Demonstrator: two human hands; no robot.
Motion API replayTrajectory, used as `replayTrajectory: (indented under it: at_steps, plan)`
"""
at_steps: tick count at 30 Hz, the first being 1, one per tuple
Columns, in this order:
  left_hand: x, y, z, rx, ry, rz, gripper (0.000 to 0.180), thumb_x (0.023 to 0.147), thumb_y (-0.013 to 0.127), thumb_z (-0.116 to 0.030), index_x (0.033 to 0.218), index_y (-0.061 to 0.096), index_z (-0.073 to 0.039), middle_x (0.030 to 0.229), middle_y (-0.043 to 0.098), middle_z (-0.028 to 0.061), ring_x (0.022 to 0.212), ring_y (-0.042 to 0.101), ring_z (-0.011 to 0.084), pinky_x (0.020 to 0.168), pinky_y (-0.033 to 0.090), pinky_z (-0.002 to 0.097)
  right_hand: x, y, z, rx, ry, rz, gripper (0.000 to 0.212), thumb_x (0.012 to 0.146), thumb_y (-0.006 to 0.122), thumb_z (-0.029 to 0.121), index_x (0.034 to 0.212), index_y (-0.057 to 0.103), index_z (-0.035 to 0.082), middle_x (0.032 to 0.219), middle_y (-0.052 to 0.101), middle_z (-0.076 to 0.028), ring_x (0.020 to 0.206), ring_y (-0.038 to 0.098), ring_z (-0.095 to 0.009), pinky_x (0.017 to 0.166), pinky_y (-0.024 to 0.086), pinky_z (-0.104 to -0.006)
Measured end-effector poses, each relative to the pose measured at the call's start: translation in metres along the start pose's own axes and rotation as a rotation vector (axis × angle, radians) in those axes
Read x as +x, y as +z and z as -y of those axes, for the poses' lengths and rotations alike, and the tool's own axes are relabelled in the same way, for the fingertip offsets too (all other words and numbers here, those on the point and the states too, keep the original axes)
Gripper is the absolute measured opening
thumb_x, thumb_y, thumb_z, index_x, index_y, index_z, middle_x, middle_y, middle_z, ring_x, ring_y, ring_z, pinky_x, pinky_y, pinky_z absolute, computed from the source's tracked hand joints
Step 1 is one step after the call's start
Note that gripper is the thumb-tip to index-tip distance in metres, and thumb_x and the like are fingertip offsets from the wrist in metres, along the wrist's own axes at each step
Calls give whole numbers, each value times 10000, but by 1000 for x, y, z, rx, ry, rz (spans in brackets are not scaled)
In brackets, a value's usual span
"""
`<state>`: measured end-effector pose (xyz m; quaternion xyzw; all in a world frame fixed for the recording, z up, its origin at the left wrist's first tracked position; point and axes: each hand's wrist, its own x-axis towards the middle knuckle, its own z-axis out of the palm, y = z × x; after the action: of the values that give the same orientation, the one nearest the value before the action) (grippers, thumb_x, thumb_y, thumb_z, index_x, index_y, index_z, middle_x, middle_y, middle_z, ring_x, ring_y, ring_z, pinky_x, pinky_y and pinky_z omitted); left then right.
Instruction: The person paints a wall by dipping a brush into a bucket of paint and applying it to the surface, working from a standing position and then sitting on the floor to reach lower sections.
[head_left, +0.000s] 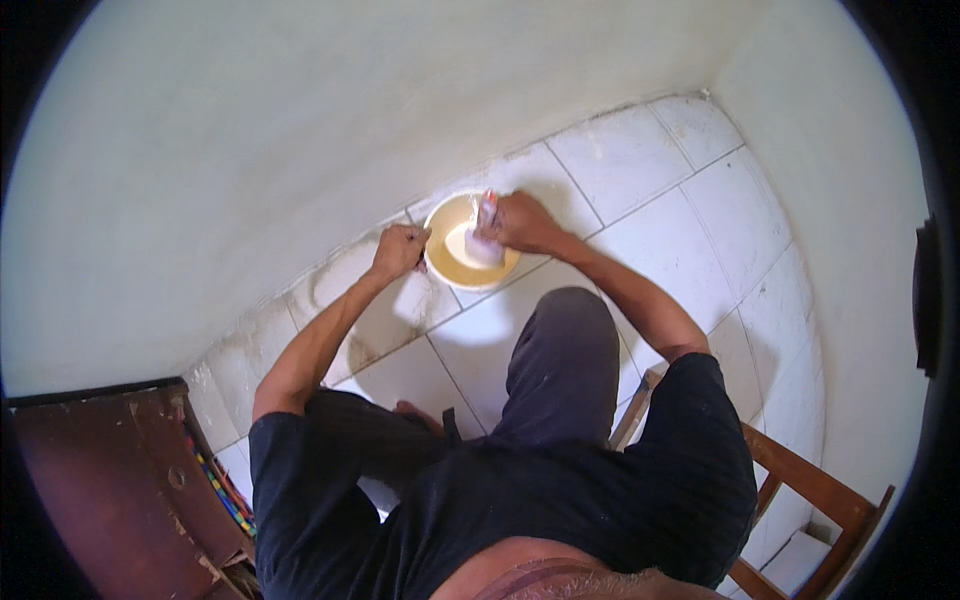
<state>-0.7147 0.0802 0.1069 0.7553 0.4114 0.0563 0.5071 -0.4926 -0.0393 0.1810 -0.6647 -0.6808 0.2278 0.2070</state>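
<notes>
A round, pale yellow tub (436, 262) sits on the tiled floor close to the wall, with white liquid like paint (457, 242) in its bottom. My left hand (401, 250) is closed on the tub's left rim, fingers bent over the edge. Over the right side of the tub, my right hand (522, 222) grips the handle of a wide paintbrush (484, 248). Its whitish head points down into the tub, and a bit of orange shows at the handle's end. My fingers partly cover the handle.
White floor tiles (655, 240) with dirty stains meet a pale wall (350, 110). A dark brown wooden cabinet (95, 480) stands at lower left, with a colourful striped item (225, 490) beside it. Behind my right arm is a wooden chair (815, 480). My bent knee (565, 350) is close below the tub.
</notes>
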Motion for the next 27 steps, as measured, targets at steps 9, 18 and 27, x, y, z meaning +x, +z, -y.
replayTrajectory:
  at_steps: [9,18,27]
  plan:
    - [-2,-10,9,88,-45,95,459,915,430,-381,758,661,-16,587,620,94,533,628,189,572,519,335,9,-13,-12,680,174,104,184,777,710,176,818,668,1,702,644,-71,557,593,-129,472,480,-260]
    - [-29,-77,31,723,-87,352,651,890,441,-503,1278,467,20,1234,538,212,1089,567,316,944,434,366,27,-225,-8,676,-146,-1037,151,848,595,128,863,634,-17,798,634,-56,710,596,-124,613,501,-274]
    - [-87,-92,-21,528,-83,413,680,888,473,-494,1309,424,38,1128,608,191,1023,587,270,922,430,346,85,-436,25,331,-666,-1830,150,834,640,121,773,628,-15,698,629,-63,642,590,-137,607,477,-277]
